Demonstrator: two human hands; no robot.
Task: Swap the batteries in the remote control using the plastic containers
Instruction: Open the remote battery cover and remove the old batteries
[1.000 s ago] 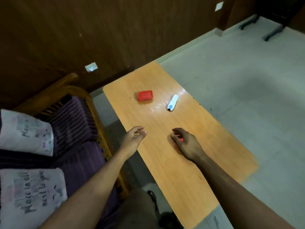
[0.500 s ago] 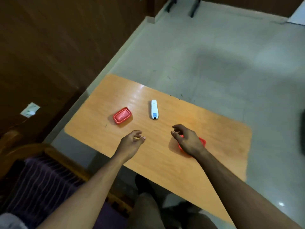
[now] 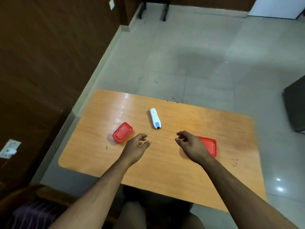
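A white remote control (image 3: 155, 118) with a blue patch near its near end lies on the orange wooden table (image 3: 165, 162). A small red plastic container (image 3: 122, 132) with its lid on sits left of it. A second red container (image 3: 209, 145) lies to the right, partly hidden behind my right hand (image 3: 191, 145). My left hand (image 3: 137, 147) hovers just right of the small container, fingers loosely curled and holding nothing. My right hand hovers over the table with relaxed curled fingers, holding nothing.
A dark wooden wall runs along the left, with a white socket (image 3: 9, 148). Grey tiled floor lies beyond the table. A dark box (image 3: 295, 104) stands at the right edge, furniture legs (image 3: 163, 12) at the far end, and a purple cushioned seat (image 3: 33, 215) at bottom left.
The view swung right, so the table now lies squarely in front. My right hand lifted off the right container, uncovering more of it. My left hand stays near the small container.
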